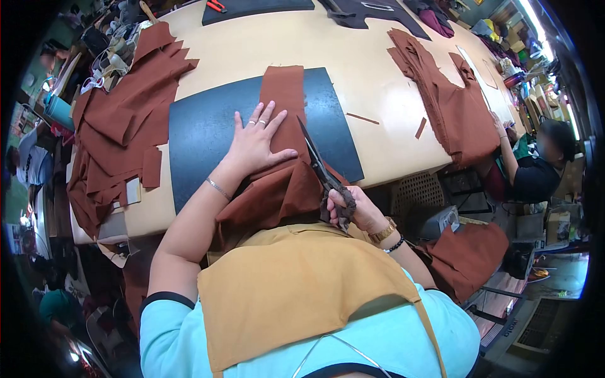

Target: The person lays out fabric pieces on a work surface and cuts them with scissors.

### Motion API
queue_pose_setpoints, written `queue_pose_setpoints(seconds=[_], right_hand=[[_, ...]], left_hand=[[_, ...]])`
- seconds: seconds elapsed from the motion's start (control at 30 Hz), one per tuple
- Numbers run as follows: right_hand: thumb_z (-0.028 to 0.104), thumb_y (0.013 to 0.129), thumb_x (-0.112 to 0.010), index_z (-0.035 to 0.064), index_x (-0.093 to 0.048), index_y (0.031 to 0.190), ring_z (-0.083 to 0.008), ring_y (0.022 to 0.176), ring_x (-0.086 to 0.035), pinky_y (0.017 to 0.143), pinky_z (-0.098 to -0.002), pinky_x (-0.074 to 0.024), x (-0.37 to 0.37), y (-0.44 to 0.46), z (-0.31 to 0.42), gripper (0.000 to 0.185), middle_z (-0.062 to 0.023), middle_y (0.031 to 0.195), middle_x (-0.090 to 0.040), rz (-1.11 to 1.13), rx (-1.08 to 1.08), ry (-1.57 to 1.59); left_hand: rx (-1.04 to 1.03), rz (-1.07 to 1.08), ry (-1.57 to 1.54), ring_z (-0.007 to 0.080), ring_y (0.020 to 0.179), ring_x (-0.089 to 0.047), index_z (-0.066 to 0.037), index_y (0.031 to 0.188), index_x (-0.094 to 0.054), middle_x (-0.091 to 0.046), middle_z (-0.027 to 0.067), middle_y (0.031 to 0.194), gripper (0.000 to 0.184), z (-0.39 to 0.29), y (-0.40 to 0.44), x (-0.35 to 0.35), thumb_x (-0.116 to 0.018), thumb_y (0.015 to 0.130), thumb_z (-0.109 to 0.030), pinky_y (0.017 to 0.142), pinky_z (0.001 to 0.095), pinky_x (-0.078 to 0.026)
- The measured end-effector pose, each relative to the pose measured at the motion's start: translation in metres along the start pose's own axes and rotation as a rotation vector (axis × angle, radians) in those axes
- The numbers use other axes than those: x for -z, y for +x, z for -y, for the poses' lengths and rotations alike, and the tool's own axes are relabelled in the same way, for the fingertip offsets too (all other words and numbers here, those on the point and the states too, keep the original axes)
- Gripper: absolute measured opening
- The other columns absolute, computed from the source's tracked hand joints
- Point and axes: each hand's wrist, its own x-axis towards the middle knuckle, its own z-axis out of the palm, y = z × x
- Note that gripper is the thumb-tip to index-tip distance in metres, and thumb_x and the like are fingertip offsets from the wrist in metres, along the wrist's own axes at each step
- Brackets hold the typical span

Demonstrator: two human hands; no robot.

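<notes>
My left hand [257, 140] lies flat with its fingers spread on a strip of rust-brown cloth [285, 88]. The cloth runs over a dark cutting board [205, 132], and its lower part bunches up near the table's front edge. My right hand [353, 211] grips the wrapped handles of large scissors [321, 165]. Their blades point up and to the left, along the right edge of the cloth, and look nearly closed. A tan apron [296, 283] covers my front.
Piles of brown cloth lie at the table's left [120, 120] and right [435, 94]. Two thin scraps [363, 118] rest right of the board. Red-handled snips [216, 5] lie at the back. A co-worker [535, 170] sits at the right, one hand on the table.
</notes>
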Motion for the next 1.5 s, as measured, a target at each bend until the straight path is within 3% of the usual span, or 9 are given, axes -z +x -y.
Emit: queue_pose_setpoints(seconds=[0.27,0.43,0.87,1.5], right_hand=[[0.037,0.086,-0.070,0.0071,-0.059,0.077,-0.0083,0.053,-0.057,0.052,-0.0221,-0.0486,-0.007,-0.005,-0.001,0.033,-0.0003,0.063,-0.058,-0.020,0.041,0.053],[0.039,0.086,-0.069,0.0068,-0.058,0.076,-0.0085,0.054,-0.057,0.051,-0.0217,-0.0470,-0.007,-0.004,-0.003,0.035,-0.0010,0.064,-0.058,-0.024,0.029,0.017],[0.044,0.085,-0.069,0.0079,-0.058,0.076,-0.0082,0.053,-0.057,0.050,-0.0211,-0.0455,-0.009,0.000,-0.009,0.038,-0.0004,0.064,-0.059,-0.045,0.058,0.022],[0.040,0.086,-0.069,0.0067,-0.058,0.075,-0.0073,0.054,-0.057,0.051,-0.0210,-0.0478,-0.018,-0.004,-0.005,0.037,-0.0004,0.063,-0.058,-0.106,0.049,0.060]], left_hand=[[0.075,-0.013,-0.025,0.0322,0.144,-0.015,-0.017,0.148,-0.028,-0.018,0.0133,0.156,0.094,-0.006,-0.005,-0.005,-0.048,0.077,-0.076,0.106,0.0702,-0.012],[0.104,-0.055,-0.021,0.0342,0.144,-0.015,-0.015,0.147,-0.030,-0.020,0.0169,0.154,0.095,-0.013,-0.010,-0.008,-0.046,0.077,-0.077,0.105,0.0707,-0.012],[0.137,-0.030,0.014,0.0349,0.143,-0.016,-0.018,0.149,-0.025,-0.019,0.0157,0.155,0.091,-0.033,-0.021,-0.009,-0.049,0.079,-0.072,0.102,0.0734,-0.015],[0.098,-0.024,0.007,0.0347,0.143,-0.015,-0.016,0.149,-0.027,-0.017,0.0157,0.156,0.091,-0.054,-0.039,-0.003,-0.050,0.079,-0.070,0.099,0.0747,-0.016]])
